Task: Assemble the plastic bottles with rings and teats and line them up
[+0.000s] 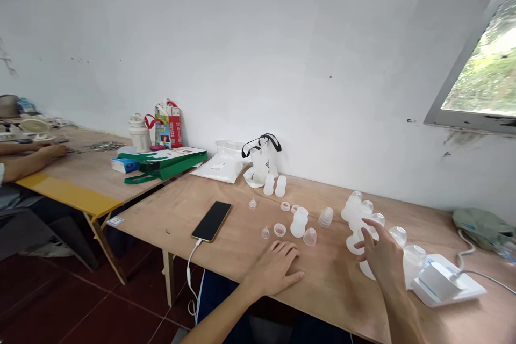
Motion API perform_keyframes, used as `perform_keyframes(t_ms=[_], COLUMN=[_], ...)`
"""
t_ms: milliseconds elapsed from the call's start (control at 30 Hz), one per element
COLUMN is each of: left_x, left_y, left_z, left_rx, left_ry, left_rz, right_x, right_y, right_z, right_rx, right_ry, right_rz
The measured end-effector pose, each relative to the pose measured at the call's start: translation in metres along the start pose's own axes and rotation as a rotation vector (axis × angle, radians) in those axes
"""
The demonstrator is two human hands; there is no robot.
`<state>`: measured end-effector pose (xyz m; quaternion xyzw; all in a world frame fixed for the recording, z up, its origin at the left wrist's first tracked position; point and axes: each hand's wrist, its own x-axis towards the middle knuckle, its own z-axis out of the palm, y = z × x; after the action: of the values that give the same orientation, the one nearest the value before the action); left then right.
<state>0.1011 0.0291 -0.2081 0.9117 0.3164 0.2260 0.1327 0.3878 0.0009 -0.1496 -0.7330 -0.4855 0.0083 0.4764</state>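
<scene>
My left hand [276,269] lies flat on the wooden table near its front edge, fingers spread and holding nothing. Just beyond it are a white bottle body [299,222], a white ring [279,229], a clear cap [310,236] and a nipple [265,232]. My right hand [377,250] is over a cluster of white bottles with clear caps [398,236] at the right; its thumb and fingers are apart, and it partly hides the bottles under it. Two white bottle bodies [280,186] stand farther back.
A phone [212,221] with a white cable lies left of centre. White bags [223,162] rest by the wall, and a green bag [163,164] lies on the left table. A white box [441,282] is at the right. Another person's arms [32,158] show far left.
</scene>
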Motion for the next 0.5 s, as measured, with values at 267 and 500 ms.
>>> perform_keyframes(t_ms=[267,500], left_x=[-0.0001,-0.0004], left_y=[0.0001,0.0005], left_z=[-0.0010,-0.0022], left_rx=[0.000,-0.006], left_ry=[-0.006,-0.010], left_rz=[-0.001,0.002], right_x=[0.0006,-0.0004], right_y=[-0.0038,-0.0040], right_z=[-0.0040,-0.0016], right_rx=[0.067,0.119], right_ry=[-0.055,-0.097], right_rz=[0.032,0.033])
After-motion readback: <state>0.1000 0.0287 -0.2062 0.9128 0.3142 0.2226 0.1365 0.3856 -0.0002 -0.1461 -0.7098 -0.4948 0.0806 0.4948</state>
